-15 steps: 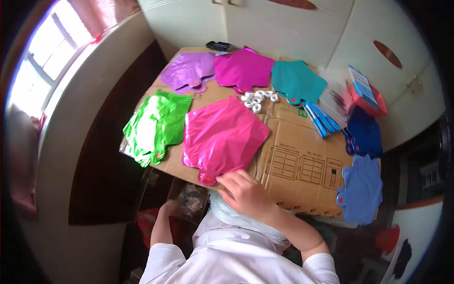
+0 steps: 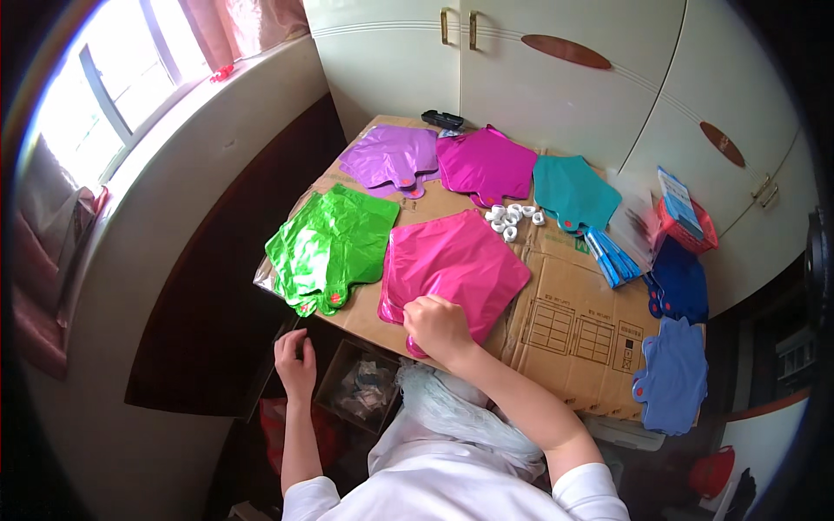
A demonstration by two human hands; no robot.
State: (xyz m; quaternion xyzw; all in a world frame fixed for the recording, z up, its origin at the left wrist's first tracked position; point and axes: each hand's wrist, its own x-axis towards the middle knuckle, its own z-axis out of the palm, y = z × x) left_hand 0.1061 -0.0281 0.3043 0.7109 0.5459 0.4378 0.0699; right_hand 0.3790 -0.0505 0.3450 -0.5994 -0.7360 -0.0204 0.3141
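A stack of flat, shiny pink foil balloons [image 2: 465, 256], roughly five-sided with a small tab, lies near the front edge of the cardboard. Over its lower left part is my right hand [image 2: 437, 328], its fingers curled into a fist; whatever they may hold is hidden. Crinkled green foil balloons [image 2: 334, 247] lie to the left of the pink ones. My left hand [image 2: 295, 360] hangs just off the cardboard's front left edge, below the green balloons, with thumb and fingers apart and nothing visible in it. White rings [image 2: 512, 221] sit behind the pink stack.
The cardboard sheet [image 2: 556, 278] also bears lilac [image 2: 391, 159], magenta [image 2: 488, 165], teal [image 2: 573, 195], dark blue [image 2: 682, 282] and pale blue balloons [image 2: 673, 378]. Blue packets [image 2: 612, 258] and a red basket [image 2: 695, 230] are at right. An open box [image 2: 337, 382] stands below the front edge. Cabinets [image 2: 556, 95] rise behind.
My view has shifted, so the cardboard appears lower and further right. My right hand has curled into a fist over the pink balloons. My left hand has come up beside the cardboard edge.
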